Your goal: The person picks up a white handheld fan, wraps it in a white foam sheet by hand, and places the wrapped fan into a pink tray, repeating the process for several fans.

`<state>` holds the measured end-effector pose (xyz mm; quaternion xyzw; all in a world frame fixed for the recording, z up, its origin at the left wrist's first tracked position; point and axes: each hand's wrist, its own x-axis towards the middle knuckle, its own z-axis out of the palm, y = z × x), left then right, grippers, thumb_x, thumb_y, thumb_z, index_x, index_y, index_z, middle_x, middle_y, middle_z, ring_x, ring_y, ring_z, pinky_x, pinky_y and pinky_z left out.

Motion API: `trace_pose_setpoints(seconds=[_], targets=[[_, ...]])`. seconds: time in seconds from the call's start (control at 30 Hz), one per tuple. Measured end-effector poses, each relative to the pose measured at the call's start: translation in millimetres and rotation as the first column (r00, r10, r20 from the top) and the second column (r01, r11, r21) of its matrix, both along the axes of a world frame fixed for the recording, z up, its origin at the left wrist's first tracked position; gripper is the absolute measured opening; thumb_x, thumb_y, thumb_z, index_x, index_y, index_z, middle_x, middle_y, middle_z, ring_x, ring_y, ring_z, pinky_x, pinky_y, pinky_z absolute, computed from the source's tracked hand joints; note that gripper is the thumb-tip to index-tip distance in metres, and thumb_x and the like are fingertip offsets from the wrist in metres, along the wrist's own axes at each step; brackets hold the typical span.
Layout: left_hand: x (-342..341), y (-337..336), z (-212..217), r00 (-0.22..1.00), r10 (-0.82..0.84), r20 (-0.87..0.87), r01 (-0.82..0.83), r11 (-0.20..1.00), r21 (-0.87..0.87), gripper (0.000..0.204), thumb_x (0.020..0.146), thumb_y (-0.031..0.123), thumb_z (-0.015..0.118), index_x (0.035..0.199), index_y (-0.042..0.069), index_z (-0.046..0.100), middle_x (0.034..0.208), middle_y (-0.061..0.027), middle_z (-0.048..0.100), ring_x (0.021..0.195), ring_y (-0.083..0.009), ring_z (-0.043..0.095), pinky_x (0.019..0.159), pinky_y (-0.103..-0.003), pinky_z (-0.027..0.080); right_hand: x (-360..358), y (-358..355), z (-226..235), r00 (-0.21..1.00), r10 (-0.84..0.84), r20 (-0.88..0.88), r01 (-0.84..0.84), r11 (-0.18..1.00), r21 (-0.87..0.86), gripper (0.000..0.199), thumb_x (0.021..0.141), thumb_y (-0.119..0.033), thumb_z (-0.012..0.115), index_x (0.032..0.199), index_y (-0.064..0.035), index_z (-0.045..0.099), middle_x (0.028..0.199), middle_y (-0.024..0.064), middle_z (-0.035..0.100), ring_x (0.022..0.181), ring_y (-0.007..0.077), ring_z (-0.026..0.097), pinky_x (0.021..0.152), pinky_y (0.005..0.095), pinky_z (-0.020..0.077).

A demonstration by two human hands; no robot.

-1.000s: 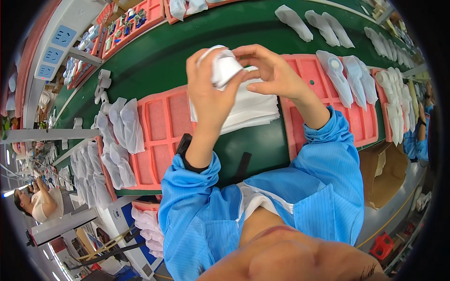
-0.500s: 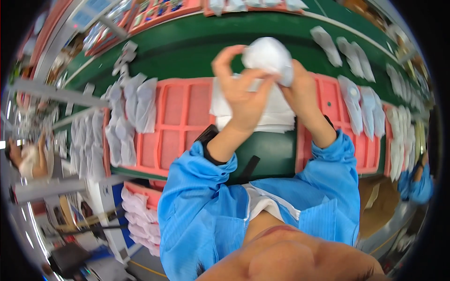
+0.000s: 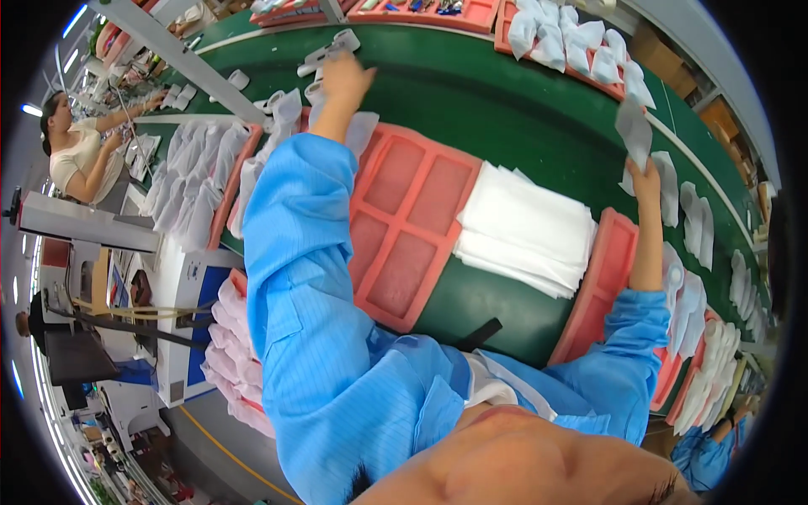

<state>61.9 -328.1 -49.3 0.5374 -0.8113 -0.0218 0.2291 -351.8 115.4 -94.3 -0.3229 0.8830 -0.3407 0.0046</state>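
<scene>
My left hand [image 3: 343,82] is stretched out to the far left over the green surface, its thumb held apart from the fingers. Just beyond its fingertips lie small white plastic parts [image 3: 343,39]; the fingers are partly blurred, and I see nothing in them. Out to the right, my right hand [image 3: 645,183] is closed on the lower end of a white pouch [image 3: 633,133], which stands up from the fingers over the green surface. Between my arms lies a stack of thin white sheets or pouches [image 3: 526,227], beside a pink tray [image 3: 412,220] with compartments.
Pink trays of wrapped white pieces [image 3: 198,168] stand at the left, and another tray [image 3: 581,42] is at the far right. A row of white pouches [image 3: 695,223] runs along the right. A metal post [image 3: 181,59] rises at the left, where a co-worker [image 3: 80,156] sits.
My hands have parted from the white item they held together above the stack. My left hand has gone far left; my right has moved right with a white pouch. The view has turned.
</scene>
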Motion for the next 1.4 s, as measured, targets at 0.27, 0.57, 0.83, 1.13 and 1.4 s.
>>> trace_pose_setpoints(seconds=[0.27,0.57,0.83,1.13,1.4], targets=[[41,-80,-58,0.919,0.195,0.342,-0.24,0.966,0.094,0.049,0.073,0.03,0.072,0.12,0.021,0.06,0.12,-0.0176,0.057,0.11,-0.035,0.056,0.095,-0.048,0.044,14,2,-28,0.884,-0.12,-0.451,0.281,0.909,0.309,0.053,0.074,-0.024,0.072,0.12,-0.003,0.054,0.118,0.0267,0.055,0.11,0.0442,0.051,0.092,0.0477,0.0434],[-44,-31,-19,0.762,0.126,-0.635,0.485,0.538,0.689,0.042,0.08,0.03,0.071,0.116,0.011,0.059,0.102,-0.0069,0.064,0.096,-0.0221,0.062,0.082,-0.041,0.052,145,-15,63,0.929,0.248,-0.274,-0.301,0.938,-0.171,0.05,0.078,-0.012,0.069,0.125,-0.0081,0.053,0.123,0.0142,0.053,0.106,0.0307,0.055,0.084,0.0387,0.0497],[-120,287,39,0.321,0.032,-0.946,0.924,0.21,0.321,0.04,0.092,0.028,0.062,0.121,0.002,0.052,0.11,-0.0081,0.058,0.096,-0.0198,0.06,0.08,-0.031,0.052,214,-45,81,0.735,0.203,-0.647,-0.338,0.937,-0.091,0.066,0.068,-0.008,0.077,0.127,-0.0133,0.049,0.125,0.0098,0.052,0.096,0.0266,0.059,0.073,0.0337,0.0529],[-133,363,-32,0.483,-0.814,-0.323,0.872,0.482,0.088,0.035,0.074,0.019,0.075,0.101,0.004,0.06,0.09,-0.0144,0.057,0.076,-0.0262,0.059,0.068,-0.037,0.049,134,42,93,0.993,0.108,-0.039,-0.114,0.929,-0.353,0.054,0.066,-0.015,0.08,0.112,-0.0049,0.053,0.101,0.0067,0.06,0.094,0.0182,0.058,0.078,0.0329,0.049],[-135,340,-64,0.514,-0.667,-0.539,0.857,0.378,0.35,0.019,0.074,0.015,0.074,0.085,0.002,0.067,0.068,-0.0083,0.061,0.061,-0.0194,0.057,0.059,-0.03,0.046,153,76,147,0.991,0.117,0.06,-0.085,0.915,-0.394,0.056,0.061,-0.02,0.084,0.106,-0.0028,0.055,0.092,0.0071,0.059,0.087,0.0165,0.057,0.079,0.0299,0.0454]])
